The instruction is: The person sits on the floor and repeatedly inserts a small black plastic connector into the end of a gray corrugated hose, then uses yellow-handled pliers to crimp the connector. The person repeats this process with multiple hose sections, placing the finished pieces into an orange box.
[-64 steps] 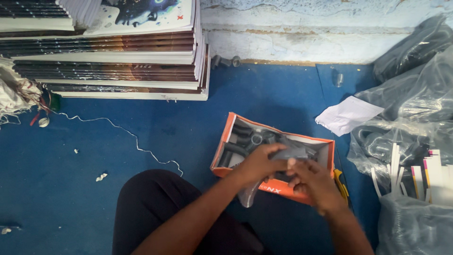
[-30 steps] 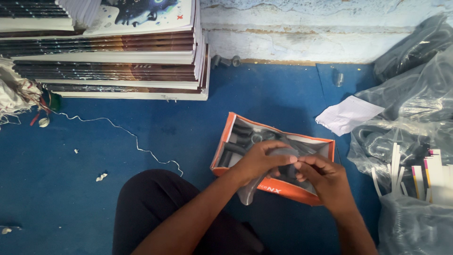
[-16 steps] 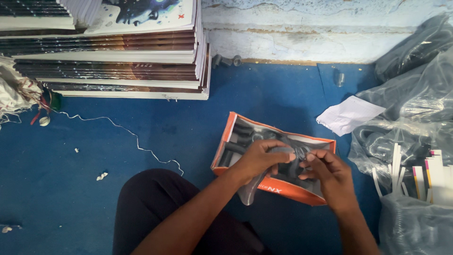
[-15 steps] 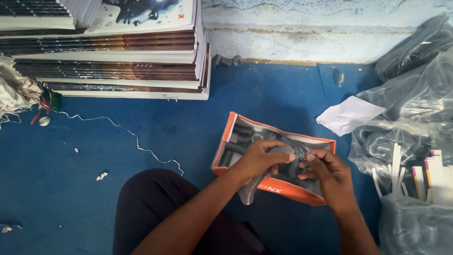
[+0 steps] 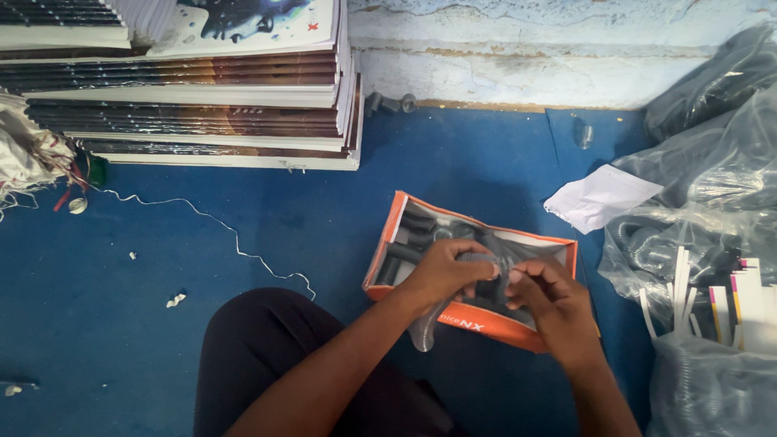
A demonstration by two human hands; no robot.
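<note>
An open orange cardboard box (image 5: 388, 243) lies on the blue floor with several dark tube-shaped parts (image 5: 413, 236) inside. My left hand (image 5: 441, 271) grips a grey ribbed flexible hose (image 5: 424, 330) over the box; the hose's lower end hangs past the box's front edge. My right hand (image 5: 550, 307) pinches the other end of that hose just right of the left hand. The middle of the hose is hidden by my fingers.
Tall stacks of flat printed packs (image 5: 186, 89) stand at the back left. Clear plastic bags of grey hoses (image 5: 712, 202) pile up on the right, with a white paper (image 5: 603, 197) beside them. A thin white string (image 5: 227, 235) trails over the floor. My knee (image 5: 267, 356) is in front.
My right hand has shifted slightly along the hose while both hands keep working it over the box. The box and surroundings stay put.
</note>
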